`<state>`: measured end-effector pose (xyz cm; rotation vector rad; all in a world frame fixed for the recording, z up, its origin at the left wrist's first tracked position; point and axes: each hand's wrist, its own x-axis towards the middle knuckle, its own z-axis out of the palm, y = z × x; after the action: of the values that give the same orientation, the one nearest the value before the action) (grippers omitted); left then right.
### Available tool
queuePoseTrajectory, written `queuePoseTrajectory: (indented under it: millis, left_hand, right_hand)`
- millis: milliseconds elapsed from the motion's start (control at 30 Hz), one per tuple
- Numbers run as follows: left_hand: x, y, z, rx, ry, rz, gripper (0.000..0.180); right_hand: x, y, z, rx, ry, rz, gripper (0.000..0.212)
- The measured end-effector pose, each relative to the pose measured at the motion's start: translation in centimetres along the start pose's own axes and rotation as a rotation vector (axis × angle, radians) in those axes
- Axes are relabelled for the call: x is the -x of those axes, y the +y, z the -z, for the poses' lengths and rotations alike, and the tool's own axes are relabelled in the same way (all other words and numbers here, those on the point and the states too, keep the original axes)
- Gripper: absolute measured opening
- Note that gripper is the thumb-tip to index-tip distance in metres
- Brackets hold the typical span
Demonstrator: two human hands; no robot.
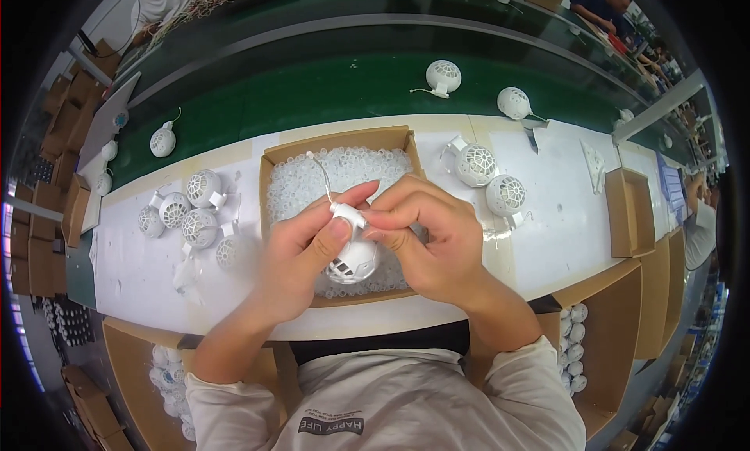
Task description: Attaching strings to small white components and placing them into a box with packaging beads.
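Over the open cardboard box [266,166] of small clear plastic rings [293,187], I hold a white lattice ball [355,263]. My left hand [298,244] is closed around its upper part, thumb pressed near the neck. From the neck a short white cable [321,174] rises and bends over to the left. My right hand [433,236] is closed in a pinch at the right end of the neck piece. Whatever sits between its fingertips is too small and hidden to name. The ball's lattice side points downward.
Several similar balls [205,188] lie on the white table to the left, and two more balls [475,165] to the right. Others rest on the green conveyor belt [258,99]. Cardboard boxes of balls [576,349] flank me below. Co-workers [601,10] sit beyond the belt.
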<state>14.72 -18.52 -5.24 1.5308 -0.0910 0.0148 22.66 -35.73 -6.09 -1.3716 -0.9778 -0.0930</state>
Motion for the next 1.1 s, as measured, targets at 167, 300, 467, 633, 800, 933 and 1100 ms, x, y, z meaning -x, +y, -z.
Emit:
queuePoseTrajectory:
  millis: [167, 300, 467, 633, 800, 933, 1100]
  left_hand:
    - [0.8, 1.2, -0.9, -0.244, 0.066, -0.119, 0.046]
    - [1.8, 2.2, -1.5, -0.498, 0.166, -0.118, 0.042]
    - [6.5, 3.0, 1.2, -0.631, -0.003, -0.048, 0.040]
    - [17.4, 7.8, 7.6, -0.888, 0.304, 0.423, 0.042]
    - [24.9, 7.4, 15.7, -1.357, 0.329, 1.041, 0.044]
    - [20.7, 6.8, 15.5, -1.248, 0.504, 0.470, 0.051]
    - [-1.4, 4.4, 11.8, -1.450, 0.080, -0.145, 0.043]
  right_hand:
    - [0.0, -0.3, -0.1, 0.240, 0.024, 0.200, 0.011]
    - [0.4, 0.6, -0.4, 0.265, -0.031, 0.311, 0.016]
    - [1.0, 0.8, -1.3, 0.148, -0.187, 0.351, 0.016]
    - [1.7, 2.7, -0.3, 0.499, -0.329, 0.177, 0.015]
    - [1.8, 3.1, 0.0, 1.048, -0.451, -0.016, 0.011]
    - [1.9, 3.5, -0.6, 1.008, -0.380, -0.024, 0.007]
    - [2.2, 4.1, -0.9, 0.994, -0.260, 0.036, 0.006]
